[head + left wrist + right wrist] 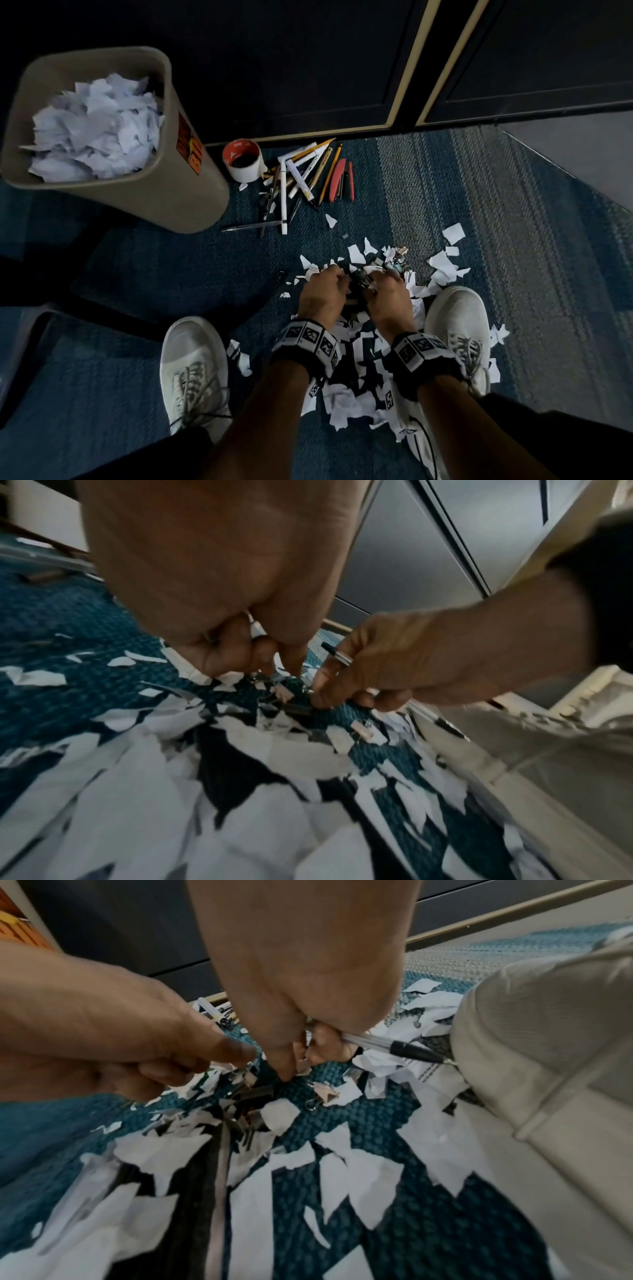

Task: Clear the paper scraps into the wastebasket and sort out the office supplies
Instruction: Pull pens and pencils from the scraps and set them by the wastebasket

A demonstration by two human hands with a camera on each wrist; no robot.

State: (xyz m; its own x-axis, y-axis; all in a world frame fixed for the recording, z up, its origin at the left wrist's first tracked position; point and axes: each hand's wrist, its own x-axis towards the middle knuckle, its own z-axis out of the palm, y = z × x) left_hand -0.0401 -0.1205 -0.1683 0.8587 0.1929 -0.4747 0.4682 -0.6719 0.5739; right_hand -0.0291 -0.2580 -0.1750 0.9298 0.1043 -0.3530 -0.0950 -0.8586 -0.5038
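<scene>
Paper scraps (346, 394) under curled left hand (320, 294), right hand (388, 296)

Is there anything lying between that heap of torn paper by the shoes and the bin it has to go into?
Nothing tall blocks the way. Bare carpet lies between the paper scraps and the wastebasket. The pile of pens and pencils and the tape roll sit to the wastebasket's right. The wastebasket is already heaped with paper.

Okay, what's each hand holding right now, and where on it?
The right hand grips a clear pen with a black tip around its barrel. The left hand pinches among the binder clips; what it holds cannot be told.
</scene>
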